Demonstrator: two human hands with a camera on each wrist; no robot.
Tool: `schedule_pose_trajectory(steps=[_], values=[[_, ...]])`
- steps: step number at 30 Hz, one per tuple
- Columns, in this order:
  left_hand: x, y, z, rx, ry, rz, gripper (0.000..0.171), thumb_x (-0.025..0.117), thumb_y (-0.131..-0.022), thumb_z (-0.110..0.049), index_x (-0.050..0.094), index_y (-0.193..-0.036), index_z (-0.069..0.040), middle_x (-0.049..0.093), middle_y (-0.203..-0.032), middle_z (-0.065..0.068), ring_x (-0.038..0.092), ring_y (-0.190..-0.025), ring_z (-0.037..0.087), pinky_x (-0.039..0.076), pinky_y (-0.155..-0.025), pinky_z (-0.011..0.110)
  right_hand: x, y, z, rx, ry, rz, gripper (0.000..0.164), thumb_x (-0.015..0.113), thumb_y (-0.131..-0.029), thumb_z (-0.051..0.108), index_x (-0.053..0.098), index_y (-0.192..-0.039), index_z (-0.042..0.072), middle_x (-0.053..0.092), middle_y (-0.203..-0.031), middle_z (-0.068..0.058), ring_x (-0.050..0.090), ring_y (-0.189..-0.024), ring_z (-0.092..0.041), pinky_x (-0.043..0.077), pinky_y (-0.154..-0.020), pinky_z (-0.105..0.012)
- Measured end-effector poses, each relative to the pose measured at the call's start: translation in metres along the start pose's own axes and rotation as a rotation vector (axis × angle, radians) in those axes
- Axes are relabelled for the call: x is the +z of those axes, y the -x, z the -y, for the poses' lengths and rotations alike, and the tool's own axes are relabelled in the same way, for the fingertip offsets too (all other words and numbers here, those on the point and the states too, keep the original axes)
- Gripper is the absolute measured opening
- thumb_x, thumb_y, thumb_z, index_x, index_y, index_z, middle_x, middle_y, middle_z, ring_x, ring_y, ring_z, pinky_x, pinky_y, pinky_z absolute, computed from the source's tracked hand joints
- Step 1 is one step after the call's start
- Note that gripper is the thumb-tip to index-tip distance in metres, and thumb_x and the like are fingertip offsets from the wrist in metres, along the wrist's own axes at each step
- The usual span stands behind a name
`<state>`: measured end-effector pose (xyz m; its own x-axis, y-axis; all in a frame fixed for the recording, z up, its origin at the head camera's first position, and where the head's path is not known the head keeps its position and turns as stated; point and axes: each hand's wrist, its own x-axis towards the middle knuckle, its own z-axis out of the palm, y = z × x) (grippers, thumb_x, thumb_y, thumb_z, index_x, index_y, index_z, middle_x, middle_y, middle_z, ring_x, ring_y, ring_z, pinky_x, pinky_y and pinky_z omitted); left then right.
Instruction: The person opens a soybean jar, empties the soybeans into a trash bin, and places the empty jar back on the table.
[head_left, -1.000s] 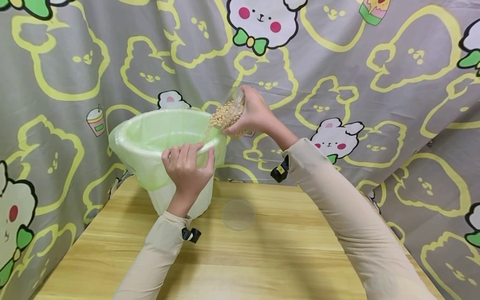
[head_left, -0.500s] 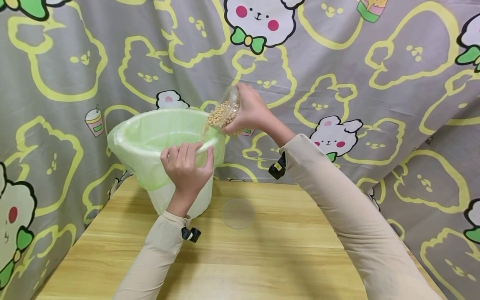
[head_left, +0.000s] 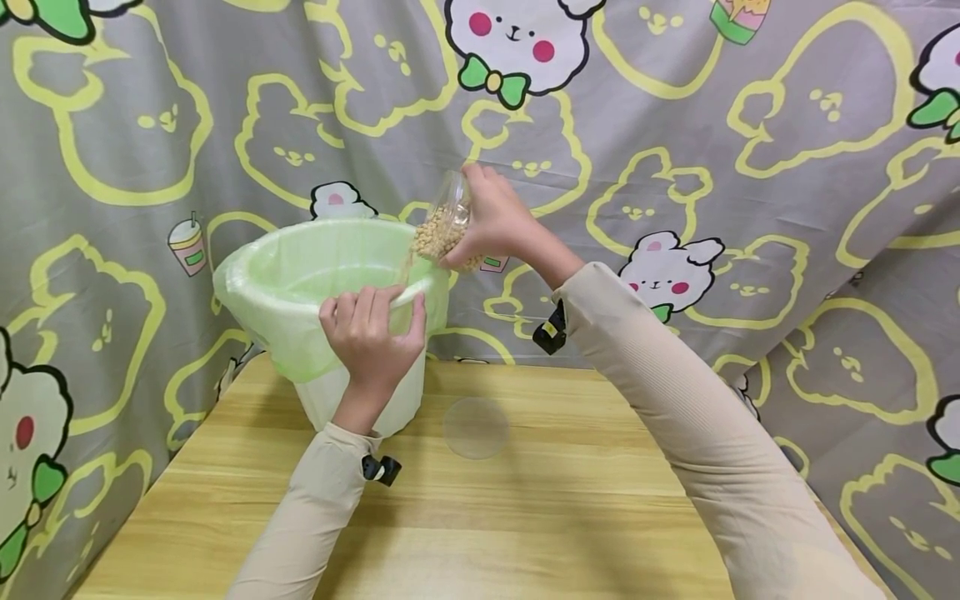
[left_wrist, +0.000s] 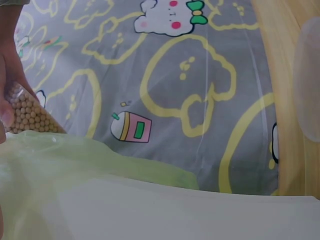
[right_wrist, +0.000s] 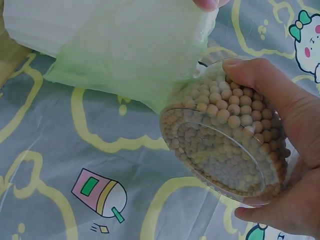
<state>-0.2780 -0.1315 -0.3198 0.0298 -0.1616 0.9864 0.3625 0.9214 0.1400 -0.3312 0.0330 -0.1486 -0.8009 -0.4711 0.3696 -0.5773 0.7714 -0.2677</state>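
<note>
My right hand (head_left: pixel 498 212) grips a clear plastic jar (right_wrist: pixel 225 135) of small round beige beads (right_wrist: pixel 220 102), tipped over the rim of a white bin (head_left: pixel 360 400). A stream of beads falls from its mouth into the bin. Thin green plastic bag (head_left: pixel 277 333) lines the bin and folds down over its outside. My left hand (head_left: pixel 375 337) holds the near right rim, fingers over the edge and thumb on the outside. In the left wrist view the jar (left_wrist: pixel 32 112) shows just above the green liner. The bottom of the bin's inside is hidden.
A round translucent lid (head_left: pixel 476 428) lies flat on the wooden table (head_left: pixel 540 517), right of the bin. Behind and at both sides hangs a grey curtain (head_left: pixel 675 125) with bear and rabbit prints.
My right hand has moved slightly left and tilted the jar further, and the bead stream shows more. The left hand keeps its place on the rim.
</note>
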Motion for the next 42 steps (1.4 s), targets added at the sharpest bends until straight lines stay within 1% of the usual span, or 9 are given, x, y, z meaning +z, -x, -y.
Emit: schedule_pose_trajectory(steps=[5,12,19,27,42], values=[[0.0,0.0,0.0,0.001,0.003,0.002,0.024,0.074,-0.085,-0.028,0.074,-0.086,-0.005,0.067,-0.072,0.012,0.051,-0.07,0.033,0.036,-0.087,0.05,-0.002,-0.001,0.001,-0.001,0.021,0.014,0.126,0.096,-0.058,0.039,0.026,-0.155,0.001,0.042,-0.15,-0.02,0.044,-0.137,-0.033,0.04,-0.115,-0.044],[0.0,0.0,0.0,0.001,0.0,0.001,0.023,0.074,-0.084,-0.028,0.074,-0.086,-0.005,0.067,-0.072,0.011,0.051,-0.07,0.033,0.036,-0.087,0.049,-0.003,-0.002,0.003,0.01,0.053,0.045,0.127,0.095,-0.059,0.043,0.024,-0.156,0.001,0.041,-0.151,-0.019,0.044,-0.137,-0.032,0.041,-0.114,-0.043],[0.0,0.0,0.0,0.004,-0.003,0.006,0.024,0.074,-0.085,-0.029,0.074,-0.086,-0.005,0.067,-0.072,0.012,0.051,-0.07,0.034,0.036,-0.087,0.05,-0.004,-0.004,0.006,-0.01,0.093,0.064,0.127,0.094,-0.06,0.043,0.024,-0.156,0.001,0.042,-0.149,-0.02,0.045,-0.135,-0.033,0.042,-0.113,-0.044],[0.0,0.0,0.0,0.004,-0.003,-0.004,0.023,0.074,-0.084,-0.028,0.074,-0.085,-0.005,0.067,-0.072,0.012,0.051,-0.07,0.034,0.036,-0.087,0.049,-0.008,-0.004,0.012,0.001,0.147,0.098,0.127,0.094,-0.063,0.045,0.021,-0.158,0.002,0.038,-0.154,-0.02,0.04,-0.142,-0.035,0.037,-0.117,-0.045],[0.001,0.0,-0.001,0.0,0.002,-0.009,0.023,0.074,-0.085,-0.027,0.074,-0.085,-0.005,0.067,-0.072,0.012,0.051,-0.07,0.034,0.036,-0.086,0.05,-0.009,-0.006,0.017,-0.012,0.205,0.121,0.122,0.093,-0.063,0.047,0.025,-0.155,0.003,0.042,-0.148,-0.018,0.045,-0.131,-0.033,0.041,-0.111,-0.043]])
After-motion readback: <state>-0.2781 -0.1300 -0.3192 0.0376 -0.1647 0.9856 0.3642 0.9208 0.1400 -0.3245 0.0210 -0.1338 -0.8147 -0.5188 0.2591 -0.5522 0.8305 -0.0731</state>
